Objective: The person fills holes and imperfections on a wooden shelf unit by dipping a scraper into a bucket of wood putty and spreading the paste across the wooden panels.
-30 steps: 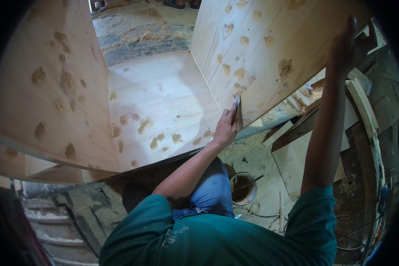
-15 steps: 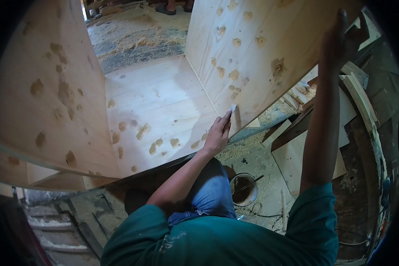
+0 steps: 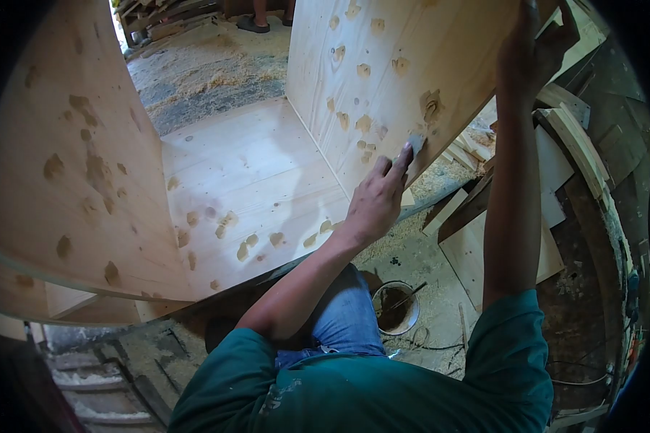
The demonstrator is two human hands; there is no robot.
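While the left hand (image 3: 377,204) grasps a small pale flat tool (image 3: 416,143) between its fingers, the tool lies against the inner face of the right panel (image 3: 390,90) of a wooden box-like assembly, near that panel's outer edge. Contact looks likely, though the tip itself is too small to confirm.

Compared with the two earlier views, the tool has shifted outward along the panel and up towards the large brown patch (image 3: 431,105); it now sits just below it. Judged from this, the point of work has passed from the lower cluster of spots to another part of the same panel. The left hand has kept its hold on the tool throughout.

The right hand (image 3: 534,54) stays at the upper outer edge of the same panel, apparently bracing it; whether its fingers close round the edge cannot be told, as they are partly dark and cut off by the frame.

Brown patches also mark the left panel (image 3: 79,191) and the bottom board (image 3: 245,173); no hand touches either. Near the person's knee stands a bucket (image 3: 416,315) with a stick (image 3: 410,296) leaning in it. Another person's foot (image 3: 255,24) shows beyond the assembly.
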